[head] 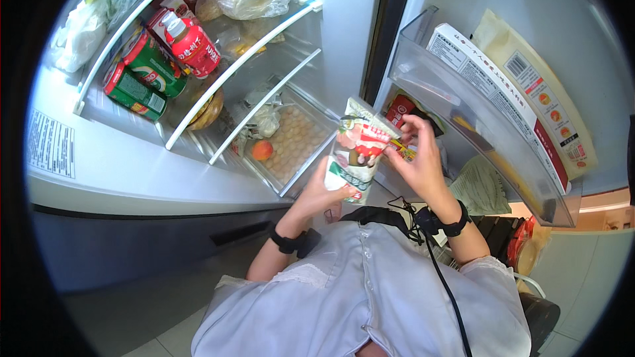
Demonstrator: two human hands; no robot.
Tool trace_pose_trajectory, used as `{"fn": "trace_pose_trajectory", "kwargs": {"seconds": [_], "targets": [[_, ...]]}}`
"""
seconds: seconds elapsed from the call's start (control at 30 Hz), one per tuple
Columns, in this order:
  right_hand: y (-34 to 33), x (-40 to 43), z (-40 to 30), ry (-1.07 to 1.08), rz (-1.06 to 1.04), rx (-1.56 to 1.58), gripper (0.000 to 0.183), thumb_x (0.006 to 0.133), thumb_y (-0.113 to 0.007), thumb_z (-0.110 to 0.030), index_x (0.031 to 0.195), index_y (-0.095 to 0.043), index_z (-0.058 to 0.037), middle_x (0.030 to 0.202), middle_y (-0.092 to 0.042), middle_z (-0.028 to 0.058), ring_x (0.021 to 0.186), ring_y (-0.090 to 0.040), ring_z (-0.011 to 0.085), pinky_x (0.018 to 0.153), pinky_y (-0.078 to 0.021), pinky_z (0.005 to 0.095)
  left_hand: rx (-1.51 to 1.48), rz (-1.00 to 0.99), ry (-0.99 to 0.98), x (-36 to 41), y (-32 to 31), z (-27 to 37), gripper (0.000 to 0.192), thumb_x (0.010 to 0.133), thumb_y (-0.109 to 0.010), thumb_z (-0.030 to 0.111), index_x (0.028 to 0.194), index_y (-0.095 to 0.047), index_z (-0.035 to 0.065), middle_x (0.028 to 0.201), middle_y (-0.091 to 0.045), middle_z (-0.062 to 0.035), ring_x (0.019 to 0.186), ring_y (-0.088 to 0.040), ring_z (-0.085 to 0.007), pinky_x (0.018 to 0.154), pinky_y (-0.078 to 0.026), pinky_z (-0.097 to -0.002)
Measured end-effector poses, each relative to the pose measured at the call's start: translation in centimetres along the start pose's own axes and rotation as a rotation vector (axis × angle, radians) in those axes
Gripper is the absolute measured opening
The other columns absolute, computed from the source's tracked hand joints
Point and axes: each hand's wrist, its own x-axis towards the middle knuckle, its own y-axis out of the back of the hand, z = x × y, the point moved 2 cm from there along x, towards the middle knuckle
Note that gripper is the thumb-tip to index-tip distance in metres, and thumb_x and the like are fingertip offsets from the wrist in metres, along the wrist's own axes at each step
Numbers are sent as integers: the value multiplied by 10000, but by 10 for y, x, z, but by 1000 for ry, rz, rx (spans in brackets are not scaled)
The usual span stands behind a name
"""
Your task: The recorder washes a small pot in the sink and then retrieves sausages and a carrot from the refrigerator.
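A printed plastic food packet (354, 151) stands roughly upright in front of the open refrigerator. My left hand (322, 186) grips its lower part, with the thumb across the front. At the packet's upper right is my right hand (416, 153), its thumb and fingers apart and curved near the edge; whether the fingertips touch the packet is unclear. Just behind the right hand, a dark red packet (400, 109) and a yellow packet (404, 150) rest in the lower door area, partly hidden by the fingers.
Green cans (154, 67) and a red bottle (196, 49) occupy a shelf at left. Below, a clear drawer (310, 176) contains many round pale items and a peach-like fruit (262, 150). The transparent door bin (461, 114) at right holds a white box (501, 104). A black cable (449, 290) hangs over my shirt.
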Motion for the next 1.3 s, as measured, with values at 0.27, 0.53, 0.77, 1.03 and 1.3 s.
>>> {"fn": "trace_pose_trajectory", "kwargs": {"seconds": [0.27, 0.53, 0.77, 1.03, 1.3], "targets": [[-15, 7, -12, 483, -607, -54, 84, 717, -551, -51, 795, -559, -20, 724, -532, 98, 691, -506, 277, 625, -429, 339, 404, -298, 127, -49, 33, 24, 563, 664, -720, 167, 1132, -446, 13, 990, -560, -64, 906, -500, -118, 815, -393, -269], [-52, -48, 30, 222, -1162, 165, 163, 730, -588, -188, 842, -600, -71, 722, -538, 90, 736, -516, 272, 726, -394, 356, 419, -630, 153, -81, 25, -7, 560, 710, -689, 201, 1165, -428, 4, 1054, -529, -101, 925, -500, -154, 798, -408, -293], [-59, -72, 31, 312, -1319, 215, 190, 764, -562, -230, 765, -565, -39, 746, -537, 91, 743, -471, 265, 722, -370, 341, 463, -557, 230, -93, 18, -11, 433, 732, -655, 243, 1064, -509, 7, 936, -595, -117, 849, -564, -175, 725, -441, -294], [-54, -77, 8, 384, -1150, 103, 215, 768, -569, -216, 831, -542, -12, 796, -562, 139, 860, -499, 315, 764, -393, 374, 537, -495, 260, -105, 19, -15, 487, 738, -648, 258, 1126, -474, 21, 966, -589, -121, 861, -568, -196, 748, -437, -302], [-36, -54, 28, 215, -1073, 208, 237, 722, -610, -152, 909, -525, -33, 842, -533, 127, 866, -485, 300, 740, -406, 364, 442, -351, 158, -105, 16, -4, 440, 732, -663, 222, 1062, -467, 8, 918, -592, -108, 827, -563, -172, 706, -442, -294]]}}
